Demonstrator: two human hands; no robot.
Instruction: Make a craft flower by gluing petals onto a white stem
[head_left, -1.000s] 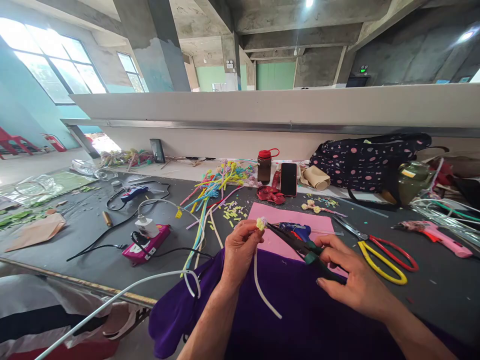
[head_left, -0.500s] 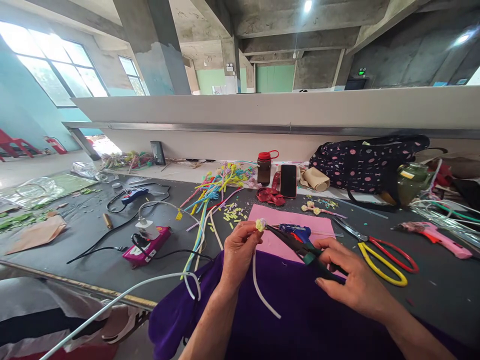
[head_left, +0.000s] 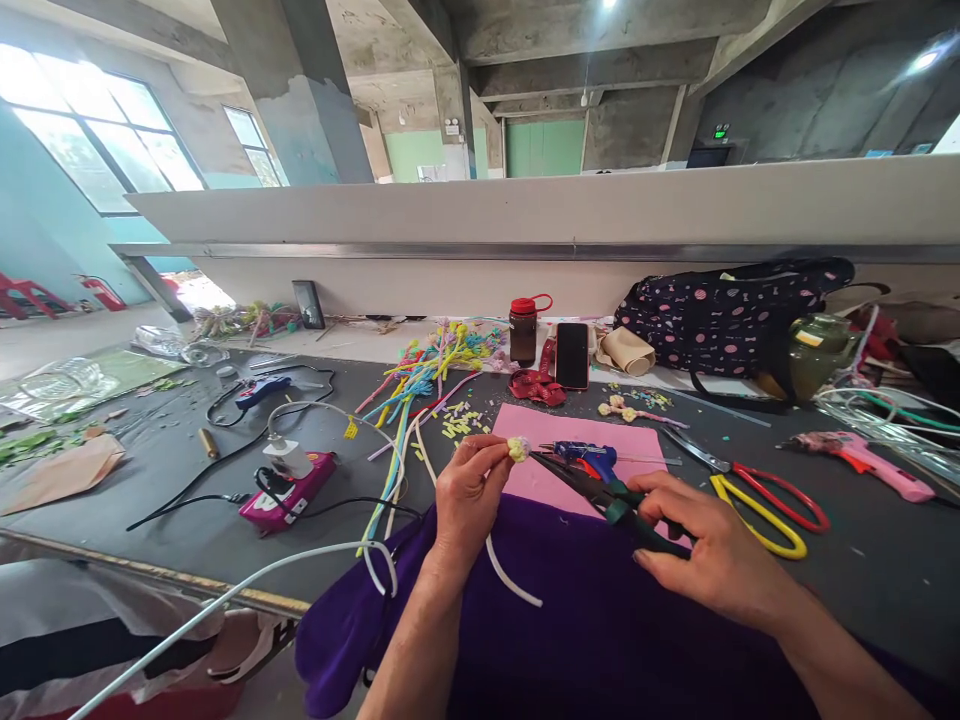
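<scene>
My left hand (head_left: 466,492) pinches a white stem (head_left: 506,572) topped with a small yellow flower head (head_left: 517,448). The stem curves down over the purple cloth (head_left: 555,620) on my lap. My right hand (head_left: 701,545) grips dark green-handled pliers (head_left: 600,487), whose closed tips touch the flower head. Both hands hover over the near edge of a pink sheet (head_left: 577,455) on the dark table.
A blue glue gun (head_left: 589,457) lies on the pink sheet. Red-and-yellow scissors (head_left: 757,495) and a pink glue gun (head_left: 862,462) lie to the right. A bundle of coloured stems (head_left: 420,385), a pink power strip (head_left: 289,485), a bottle (head_left: 523,328), a phone (head_left: 572,355) and a spotted bag (head_left: 727,320) lie beyond.
The view has shifted slightly. The white stem's loose end has swung a little to the left while both hands keep their grip.
</scene>
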